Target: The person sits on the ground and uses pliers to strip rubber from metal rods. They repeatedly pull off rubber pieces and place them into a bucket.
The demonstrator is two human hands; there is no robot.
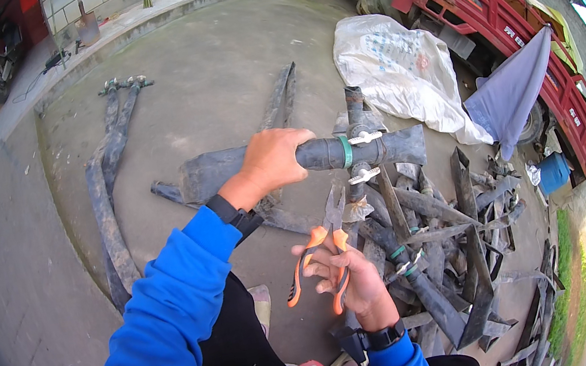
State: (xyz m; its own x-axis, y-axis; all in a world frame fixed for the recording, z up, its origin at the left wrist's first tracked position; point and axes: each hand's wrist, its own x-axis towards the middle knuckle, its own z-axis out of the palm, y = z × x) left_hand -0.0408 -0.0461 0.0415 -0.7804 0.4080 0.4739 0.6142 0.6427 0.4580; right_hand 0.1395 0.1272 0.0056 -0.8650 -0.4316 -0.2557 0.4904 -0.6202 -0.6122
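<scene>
My left hand (276, 157) grips a flat black layflat hose (212, 172), held crosswise before me. To the right of that hand, a green clamp ring (345, 151) circles the hose. Two branch fittings with white valve handles (365, 138) stick out from opposite sides of it. In my right hand (363, 280) is a pair of pliers (335, 208) with orange and black handles, spread apart. Their jaws point up toward the hose and look slightly parted, apart from the ring. A scrap of pale film (358, 209) hangs at the lower branch.
A tangled heap of black hoses (442, 268) with valves lies to my right. More hose (104, 211) stretches along the concrete on the left. Beyond are a white woven sack (395, 65), a red cargo tricycle (522, 41), a blue bucket (554, 172) and a shovel (88, 27).
</scene>
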